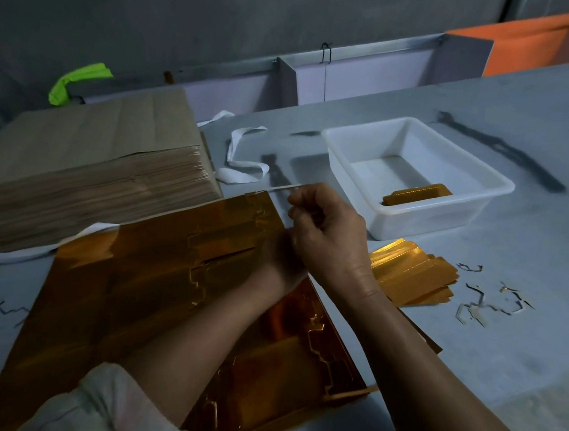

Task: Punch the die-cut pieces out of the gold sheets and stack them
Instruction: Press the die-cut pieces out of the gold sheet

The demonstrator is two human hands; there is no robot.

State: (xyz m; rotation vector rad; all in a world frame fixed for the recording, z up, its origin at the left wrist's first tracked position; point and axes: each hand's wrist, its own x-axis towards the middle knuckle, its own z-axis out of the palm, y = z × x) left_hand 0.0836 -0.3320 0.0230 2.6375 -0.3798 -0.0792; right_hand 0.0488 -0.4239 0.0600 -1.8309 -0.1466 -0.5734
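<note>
The right grip (325, 231) is curled, its fingers pinching a thin strip (283, 188) at the far edge of the gold sheet (146, 273), which lies on the surface (468, 343) in the near middle. The left grip (270, 264) lies over the sheet, mostly hidden beneath the right wrist, so I cannot tell how its fingers are set. A stack of punched gold pieces (412, 276) lies just right of the sheet, on the near side of a white tub (443, 218) holding a few more. Trimmings (484, 304) lie further right.
</note>
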